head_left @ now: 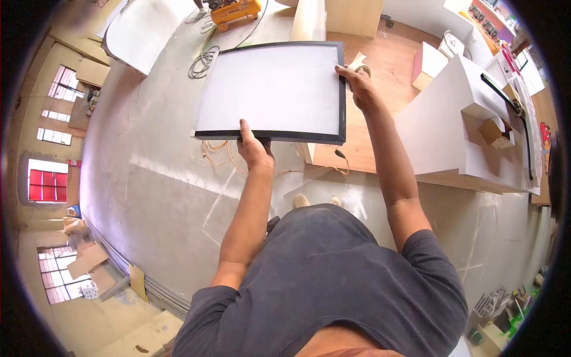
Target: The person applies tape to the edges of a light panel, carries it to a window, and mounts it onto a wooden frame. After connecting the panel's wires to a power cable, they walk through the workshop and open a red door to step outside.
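Note:
A white panel (270, 89) with a black edge on its near, right and far sides is held up in front of me. My left hand (256, 149) grips its near edge, with the thumb on the white face and the fingers under it. At the right edge, near the far corner, my right hand (361, 86) is closed on the panel with its thumb on the black border. A roll of tape (363, 69) hangs at my right hand, partly hidden by the fingers.
Wooden boards (383, 50) lie beyond the panel on the right, beside a large white cabinet piece (437, 131). An orange compressor (235, 12) stands at the back with a coiled hose (202, 64). A white table (146, 33) is at the far left. Cables cross the floor (148, 196).

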{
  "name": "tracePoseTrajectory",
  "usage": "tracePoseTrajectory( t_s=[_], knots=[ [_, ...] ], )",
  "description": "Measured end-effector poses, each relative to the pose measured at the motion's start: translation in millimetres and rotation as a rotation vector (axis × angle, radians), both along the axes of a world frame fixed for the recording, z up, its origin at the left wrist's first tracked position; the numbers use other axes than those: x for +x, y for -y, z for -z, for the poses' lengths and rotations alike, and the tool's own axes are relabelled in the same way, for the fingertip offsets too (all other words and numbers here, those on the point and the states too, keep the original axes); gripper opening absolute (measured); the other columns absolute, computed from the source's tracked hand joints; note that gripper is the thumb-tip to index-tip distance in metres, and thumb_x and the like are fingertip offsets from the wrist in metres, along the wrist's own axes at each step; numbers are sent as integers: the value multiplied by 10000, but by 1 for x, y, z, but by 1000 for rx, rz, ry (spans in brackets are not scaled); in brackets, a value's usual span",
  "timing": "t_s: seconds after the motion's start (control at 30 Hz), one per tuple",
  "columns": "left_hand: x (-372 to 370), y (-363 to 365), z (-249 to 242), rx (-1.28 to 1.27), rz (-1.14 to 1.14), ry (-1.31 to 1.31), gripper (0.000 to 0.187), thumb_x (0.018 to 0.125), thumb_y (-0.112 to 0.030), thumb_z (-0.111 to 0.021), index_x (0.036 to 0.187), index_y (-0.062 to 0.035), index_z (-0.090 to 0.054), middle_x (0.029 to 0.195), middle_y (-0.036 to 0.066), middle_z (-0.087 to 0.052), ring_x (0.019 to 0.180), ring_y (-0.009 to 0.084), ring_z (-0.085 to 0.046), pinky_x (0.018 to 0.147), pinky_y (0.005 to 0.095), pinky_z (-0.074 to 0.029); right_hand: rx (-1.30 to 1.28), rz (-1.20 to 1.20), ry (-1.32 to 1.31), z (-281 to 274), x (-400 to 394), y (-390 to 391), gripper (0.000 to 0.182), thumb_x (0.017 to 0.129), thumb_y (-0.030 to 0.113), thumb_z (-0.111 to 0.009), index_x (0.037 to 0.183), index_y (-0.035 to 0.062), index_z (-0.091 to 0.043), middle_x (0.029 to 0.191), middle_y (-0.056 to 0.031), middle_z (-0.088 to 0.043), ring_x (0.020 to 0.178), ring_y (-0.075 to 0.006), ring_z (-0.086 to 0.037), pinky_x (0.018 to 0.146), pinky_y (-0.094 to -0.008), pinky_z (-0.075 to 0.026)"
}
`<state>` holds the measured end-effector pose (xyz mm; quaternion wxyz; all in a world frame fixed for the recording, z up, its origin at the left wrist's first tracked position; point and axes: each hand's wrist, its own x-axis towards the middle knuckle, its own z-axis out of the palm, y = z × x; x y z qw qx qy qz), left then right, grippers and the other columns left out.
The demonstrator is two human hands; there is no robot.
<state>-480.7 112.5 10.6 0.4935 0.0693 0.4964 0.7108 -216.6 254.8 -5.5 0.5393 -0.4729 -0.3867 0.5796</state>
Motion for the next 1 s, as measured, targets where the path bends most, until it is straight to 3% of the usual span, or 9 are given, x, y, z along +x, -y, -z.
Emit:
tracePoseTrajectory(
  t_s=[0.2,0.4,0.47,0.63,0.7,0.77,0.87,0.93,1.0],
  knots=[
    [-3,-3,14,-206,76,-105,551,847,-528,-674,1207,-142,-517,1077,-10,-587,868,124,-576,632,266,-457,-14,23,20,6,-2,-15,451,797,255,-748,1090,-52,-596,957,-99,-619,926,-187,-580,903,-321,-419],
    [-17,-1,12,-214,260,-240,497,827,-538,-695,1073,-121,-583,884,-8,-629,715,117,-608,521,269,-436,13,-11,7,-7,-2,-9,387,805,245,-737,1046,-37,-628,941,-82,-637,904,-170,-594,852,-297,-445],
    [-19,-2,8,-220,285,-248,481,823,-527,-707,1040,-114,-591,865,0,-634,689,120,-616,514,266,-436,70,91,41,-12,-8,-6,333,807,238,-731,993,-27,-652,915,-73,-649,865,-160,-595,802,-293,-454],
    [-24,2,8,-186,321,-216,442,812,-500,-740,978,-110,-613,821,7,-644,642,123,-629,505,256,-442,13,-15,91,1,5,-12,428,797,295,-742,1052,-34,-638,989,-107,-650,915,-189,-607,834,-322,-463],
    [-29,-2,4,-199,382,-239,412,810,-494,-749,932,-118,-629,782,1,-646,653,121,-633,507,256,-448,44,47,149,8,6,-17,405,790,324,-756,1009,-1,-656,939,-66,-664,875,-153,-610,824,-285,-456],
    [-30,-2,8,-180,393,-218,399,807,-485,-756,919,-120,-639,769,-5,-647,673,118,-639,522,260,-472,23,-1,171,16,16,-16,468,797,316,-754,1082,-28,-614,991,-71,-645,885,-158,-606,821,-284,-465],
    [-30,-7,5,-191,382,-224,401,810,-473,-758,934,-111,-641,777,3,-650,693,119,-643,545,266,-500,14,48,149,5,15,-6,567,780,351,-762,1106,-63,-554,1007,-144,-622,962,-212,-601,917,-326,-443],
    [-33,-10,5,-187,385,-205,388,818,-448,-757,953,-105,-637,795,9,-655,705,126,-646,566,269,-516,26,48,140,-2,12,-3,425,820,291,-738,1073,-21,-603,968,-66,-628,926,-141,-577,843,-281,-443],
    [-35,-11,4,-179,454,-157,371,827,-449,-747,940,-112,-641,803,18,-658,728,141,-642,597,284,-505,-2,69,172,-3,16,-3,431,823,306,-738,1072,-19,-604,966,-66,-622,923,-140,-564,851,-282,-427]
  ],
)
